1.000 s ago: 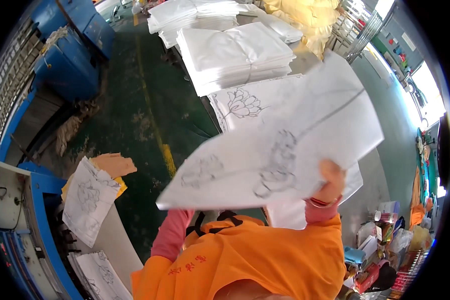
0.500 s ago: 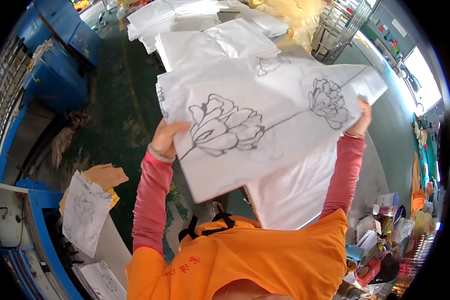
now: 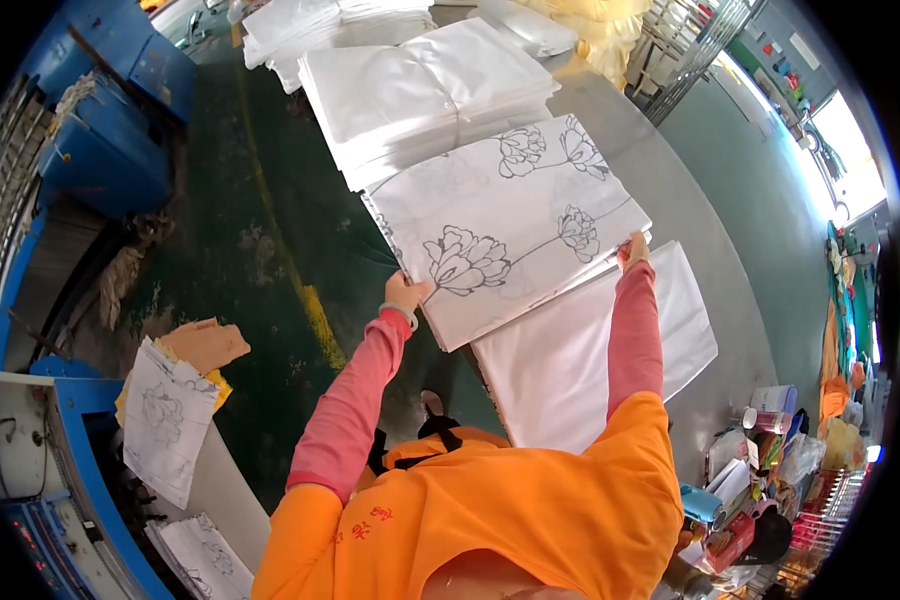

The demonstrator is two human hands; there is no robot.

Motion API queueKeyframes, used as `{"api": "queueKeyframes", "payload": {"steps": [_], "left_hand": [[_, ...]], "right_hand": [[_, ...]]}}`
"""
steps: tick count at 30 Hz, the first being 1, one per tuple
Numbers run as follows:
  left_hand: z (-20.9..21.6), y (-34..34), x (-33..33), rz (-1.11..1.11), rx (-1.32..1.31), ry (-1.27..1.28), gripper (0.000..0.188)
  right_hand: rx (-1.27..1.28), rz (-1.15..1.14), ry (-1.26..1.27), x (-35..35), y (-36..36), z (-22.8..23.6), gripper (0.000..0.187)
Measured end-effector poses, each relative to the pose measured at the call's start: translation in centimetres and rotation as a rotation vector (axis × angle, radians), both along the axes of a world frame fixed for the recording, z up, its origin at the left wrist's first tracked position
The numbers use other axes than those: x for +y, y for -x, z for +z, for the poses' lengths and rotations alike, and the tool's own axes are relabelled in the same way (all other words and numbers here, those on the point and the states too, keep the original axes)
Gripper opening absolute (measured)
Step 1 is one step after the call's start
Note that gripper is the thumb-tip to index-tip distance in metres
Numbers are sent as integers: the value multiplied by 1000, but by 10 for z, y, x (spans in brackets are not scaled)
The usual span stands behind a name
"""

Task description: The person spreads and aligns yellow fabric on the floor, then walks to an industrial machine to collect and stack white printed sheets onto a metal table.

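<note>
Both my arms reach forward over a metal table (image 3: 705, 200). Between my hands lies a white folded cloth (image 3: 530, 215) printed with dark flower outlines, on top of a pile of similar folds. My left hand (image 3: 407, 293) grips its near left corner, thumb on top. At its right edge, my right hand (image 3: 633, 251) pinches the corner. Nearer to me, partly under the printed cloth, is a plain white folded cloth (image 3: 580, 370). A thick stack of white cloth (image 3: 425, 95), bound with a string, stands just beyond the printed pile.
More white stacks (image 3: 320, 25) and yellow fabric (image 3: 605, 35) sit at the far end. At left stand blue bins (image 3: 110, 150) and a blue-framed machine (image 3: 80, 440). Printed cloths (image 3: 165, 420) lie on a lower left surface. Mixed small items (image 3: 745, 490) crowd the right.
The printed cloth has come down from mid-air onto the table and now lies flat. Both hands have lowered and moved closer together, still holding its edges. The tied stack behind shows more fully.
</note>
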State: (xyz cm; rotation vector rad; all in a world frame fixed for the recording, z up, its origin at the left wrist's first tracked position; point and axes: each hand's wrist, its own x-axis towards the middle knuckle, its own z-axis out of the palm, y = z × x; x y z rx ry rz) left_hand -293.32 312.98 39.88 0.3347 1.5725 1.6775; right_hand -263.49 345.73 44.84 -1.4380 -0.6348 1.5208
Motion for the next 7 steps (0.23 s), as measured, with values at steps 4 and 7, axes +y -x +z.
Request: {"api": "queueKeyframes", "payload": {"steps": [4,7], "left_hand": [[15,-1,-1,56,-43,-11,21],[16,1,0,45,179,102,26]], "right_hand": [[-317,80,-160,6,5,22,17],[-275,108,-268,-2,4,28,13]]}}
